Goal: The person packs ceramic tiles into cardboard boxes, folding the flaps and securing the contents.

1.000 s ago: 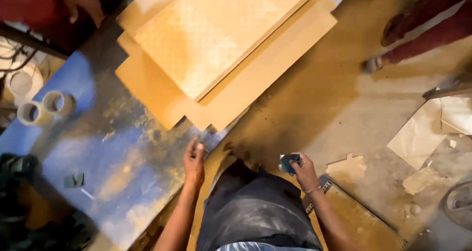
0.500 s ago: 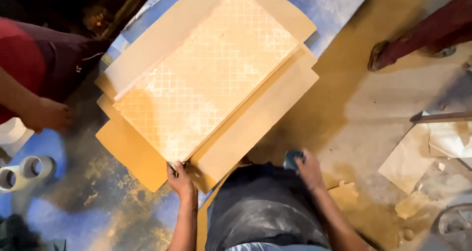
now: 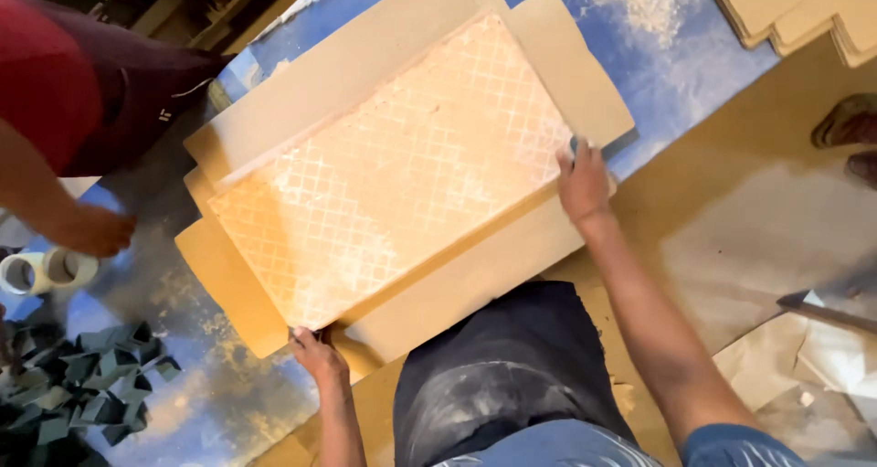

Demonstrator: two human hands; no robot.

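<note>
- The tile (image 3: 393, 170), a large pale orange slab with a white diamond grid across its upward face, lies flat on an opened cardboard sheet (image 3: 365, 60) that spreads over the dusty blue bench (image 3: 676, 28).
- The left hand (image 3: 318, 355) has its fingers curled on the tile's near-left corner, where tile and cardboard meet; whether it pinches the tile alone or the flap beneath as well I cannot tell.
- The right hand (image 3: 583, 182) lies over the tile's far right corner, fingers folded over the edge, with a small dark blue object partly showing under them.
- Judged from this, the slab is being steadied or squared on the card. Holding two opposite corners is sound: it keeps a brittle slab from twisting. Pressure should stay even, and the tile should slide flat instead of being levered up by one corner.
- The loose flap (image 3: 466, 289) along the near edge could catch under the tile; it is best kept flat.
- Another person's hand (image 3: 96, 231) rests at the left, near two tape rolls (image 3: 46, 270) and a heap of dark green corner pieces (image 3: 82, 380).
- More stacked cardboard (image 3: 804, 10) sits at the top right.
</note>
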